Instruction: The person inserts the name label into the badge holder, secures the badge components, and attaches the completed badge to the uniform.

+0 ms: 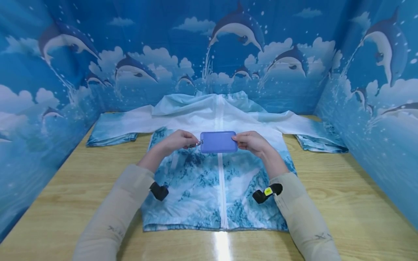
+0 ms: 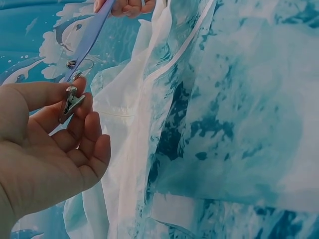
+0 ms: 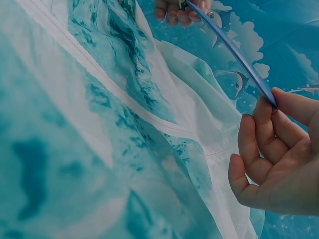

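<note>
Nearest: pale sleeves [image 1: 112, 214] reach in over the table [image 1: 330, 174], a black device [image 1: 159, 191] at each wrist. The left hand [image 1: 179, 140] pinches the metal clip [image 2: 71, 103] between thumb and forefinger, other fingers loosely bent. The right hand [image 1: 253, 142] pinches the badge [image 1: 218, 142] at the short edge opposite the clip. Badge is blue-violet, held up between the hands over the middle of the jacket [image 1: 184, 204], apart from it.

Handling (judged): badge light, fairly stiff, smooth-faced so possibly slippery; not especially fragile. Best hold is the edge, as the right hand has it. Clip likely swivels on its link [image 2: 77, 75], so take it by its metal body.

Views: head shows the badge's broad face, but fingers cover most of the clip. Left wrist shows clip body plainly; cannot tell whether its mouth is parted. Right wrist shows the badge nearly edge-on, thin.

Only head shows the jacket whole: front up, zip [image 1: 222, 188] down the middle, arms [image 1: 132, 121] spread to both sides with ends folded. Farthest: dolphin curtain [image 1: 169, 32], behind and along both sides.
</note>
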The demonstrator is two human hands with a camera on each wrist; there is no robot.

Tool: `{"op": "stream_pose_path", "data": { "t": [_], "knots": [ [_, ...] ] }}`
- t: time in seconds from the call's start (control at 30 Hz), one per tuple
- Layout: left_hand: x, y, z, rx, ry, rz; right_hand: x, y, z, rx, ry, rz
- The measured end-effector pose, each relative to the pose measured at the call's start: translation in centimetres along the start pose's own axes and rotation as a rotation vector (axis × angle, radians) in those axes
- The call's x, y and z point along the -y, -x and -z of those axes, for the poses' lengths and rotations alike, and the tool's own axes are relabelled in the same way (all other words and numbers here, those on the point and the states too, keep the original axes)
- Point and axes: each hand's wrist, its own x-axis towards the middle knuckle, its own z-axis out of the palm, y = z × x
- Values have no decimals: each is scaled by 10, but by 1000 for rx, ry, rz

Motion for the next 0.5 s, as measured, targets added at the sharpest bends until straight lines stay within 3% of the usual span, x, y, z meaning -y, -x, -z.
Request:
{"op": "stream_pose_path", "data": {
  "t": [0.5],
  "knots": [
    [-1, 3, -3, -28, -6, 4, -1, 1, 0, -13, 50, -7]
  ]
}}
